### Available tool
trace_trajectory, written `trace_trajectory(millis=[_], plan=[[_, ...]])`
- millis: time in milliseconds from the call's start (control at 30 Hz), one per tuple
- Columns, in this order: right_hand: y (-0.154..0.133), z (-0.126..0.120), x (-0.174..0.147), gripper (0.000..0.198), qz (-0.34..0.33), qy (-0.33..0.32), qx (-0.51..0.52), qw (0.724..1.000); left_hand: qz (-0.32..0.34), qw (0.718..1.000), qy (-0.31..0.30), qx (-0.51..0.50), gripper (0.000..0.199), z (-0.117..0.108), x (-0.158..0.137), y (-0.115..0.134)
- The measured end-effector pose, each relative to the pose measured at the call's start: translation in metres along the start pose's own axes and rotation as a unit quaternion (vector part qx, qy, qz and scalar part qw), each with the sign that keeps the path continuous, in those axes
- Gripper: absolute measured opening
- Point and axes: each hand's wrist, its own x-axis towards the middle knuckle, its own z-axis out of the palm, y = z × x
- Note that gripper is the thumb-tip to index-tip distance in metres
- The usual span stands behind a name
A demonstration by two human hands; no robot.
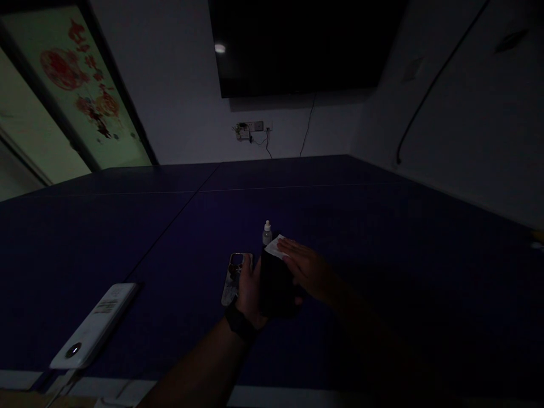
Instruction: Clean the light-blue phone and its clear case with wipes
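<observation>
My left hand (250, 286), with a dark band at its wrist, is closed around a black phone (276, 286), its screen dark and tilted toward me. Fingertips show at the phone's right edge. My right hand (306, 266) presses a small white wipe (275, 247) against the phone's upper end, fingers together over the wipe. Just behind the phone stands a small clear bottle (267, 233) with a white tip. A patterned phone case (232, 283) lies on the table left of my left hand, partly covered by my thumb.
The dark blue table (170, 317) has thin white lines. A white power bank (96, 326) with a cable lies at the front left. Beyond the table, a large dark screen (306, 45) hangs above wall sockets (250, 127). A glass door (80, 85) with red decorations is at left.
</observation>
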Motion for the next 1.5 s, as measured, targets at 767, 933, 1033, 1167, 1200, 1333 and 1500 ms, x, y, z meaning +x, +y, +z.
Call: trace_trajectory(millis=[767,933,1033,1167,1200,1333,1500], plan=[[-0.023,-0.001,-0.001,0.032,-0.081,-0.050,0.059,0.994,0.020,0.992,0.029,-0.121,0.072,-0.004,0.009,-0.003],[-0.024,-0.001,0.001,0.035,-0.072,-0.069,0.056,0.993,0.036,0.992,0.067,-0.103,0.064,0.001,0.008,-0.001],[-0.026,-0.005,0.000,0.034,-0.085,-0.094,0.101,0.987,0.042,0.993,0.065,-0.092,0.062,0.000,0.009,-0.001],[-0.020,-0.008,0.000,0.032,-0.024,-0.044,0.087,0.995,0.030,0.996,0.033,-0.076,0.067,0.003,0.007,0.000],[-0.020,-0.007,0.000,0.032,-0.014,-0.033,0.077,0.996,0.031,0.996,0.036,-0.081,0.067,0.004,0.006,0.000],[-0.026,-0.004,0.000,0.038,-0.049,-0.062,0.100,0.992,0.051,0.991,0.069,-0.105,0.064,0.002,0.007,-0.002],[-0.020,-0.009,-0.001,0.032,-0.040,-0.076,0.116,0.990,0.026,0.996,0.031,-0.074,0.069,-0.003,0.010,-0.003]])
